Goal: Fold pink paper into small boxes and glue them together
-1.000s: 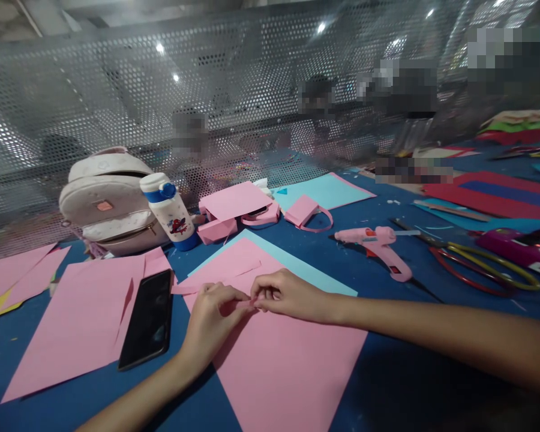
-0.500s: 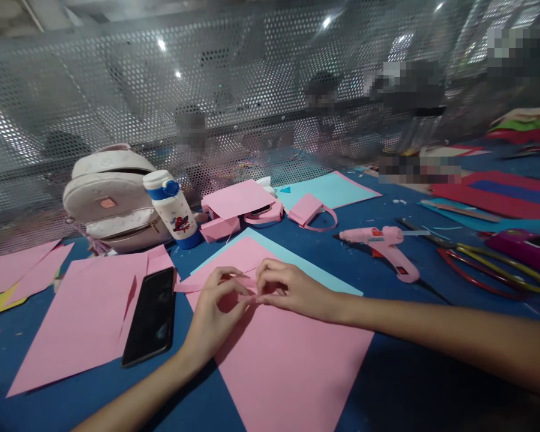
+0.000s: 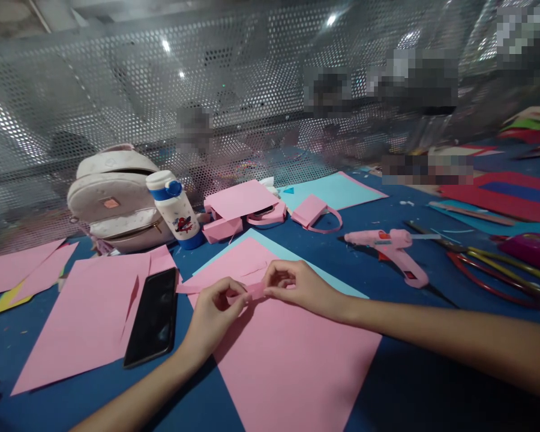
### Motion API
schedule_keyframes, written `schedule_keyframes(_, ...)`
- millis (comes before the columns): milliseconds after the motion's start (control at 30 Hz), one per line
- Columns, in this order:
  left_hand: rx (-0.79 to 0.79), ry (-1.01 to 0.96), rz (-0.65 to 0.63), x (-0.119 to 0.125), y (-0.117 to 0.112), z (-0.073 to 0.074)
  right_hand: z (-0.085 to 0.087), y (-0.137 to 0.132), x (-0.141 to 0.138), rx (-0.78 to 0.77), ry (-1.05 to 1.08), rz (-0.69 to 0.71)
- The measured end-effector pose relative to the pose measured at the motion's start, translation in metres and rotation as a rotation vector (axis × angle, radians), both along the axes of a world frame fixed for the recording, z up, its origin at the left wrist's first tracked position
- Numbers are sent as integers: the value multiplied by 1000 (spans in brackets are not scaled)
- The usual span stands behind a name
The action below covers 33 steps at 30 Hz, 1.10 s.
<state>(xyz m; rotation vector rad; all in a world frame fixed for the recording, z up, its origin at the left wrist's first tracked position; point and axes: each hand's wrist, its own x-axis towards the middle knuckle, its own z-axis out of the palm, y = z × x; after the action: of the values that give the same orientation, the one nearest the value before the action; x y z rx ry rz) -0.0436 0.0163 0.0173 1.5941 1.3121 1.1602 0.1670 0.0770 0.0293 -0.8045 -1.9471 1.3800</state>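
Note:
A narrow pink paper strip (image 3: 257,291) runs between my two hands, its loose end reaching left past the phone's corner. My left hand (image 3: 218,309) pinches it between thumb and fingers. Just to the right, my right hand (image 3: 294,287) grips the same strip with its fingertips, a small gap from the left. Beneath both hands lies a large sheet of pink paper (image 3: 297,366), turned cornerwise, with a light blue sheet (image 3: 324,273) showing under its far edges.
A phone (image 3: 154,315) lies on pink paper at left. Behind stand a backpack (image 3: 117,201), a bottle (image 3: 175,210) and small pink paper bags (image 3: 310,211). At right are a pink glue gun (image 3: 391,243), scissors (image 3: 481,258) and a purple object (image 3: 531,249). A perforated metal panel (image 3: 261,78) rises behind.
My hands have moved slightly apart, the right one shifting right, so that more of the strip shows between the fingertips. The whole view has shifted a little.

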Motion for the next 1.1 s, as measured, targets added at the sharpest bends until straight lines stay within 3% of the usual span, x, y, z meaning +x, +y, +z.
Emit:
schedule_keyframes(300, -93, -98, -11, 2, 0, 4, -2, 1, -2, -111, 81, -23)
schedule_keyframes(633, -117, -102, -39, 10, -6, 6, 3, -2, -3, 17, -89, 66)
schedule_keyframes(767, -103, -84, -55, 13, -9, 4, 3, -5, -4, 0, -68, 124)
schedule_keyframes(1100, -77, -83, -67, 14, -9, 2, 1, -4, -6, 56, -113, 80)
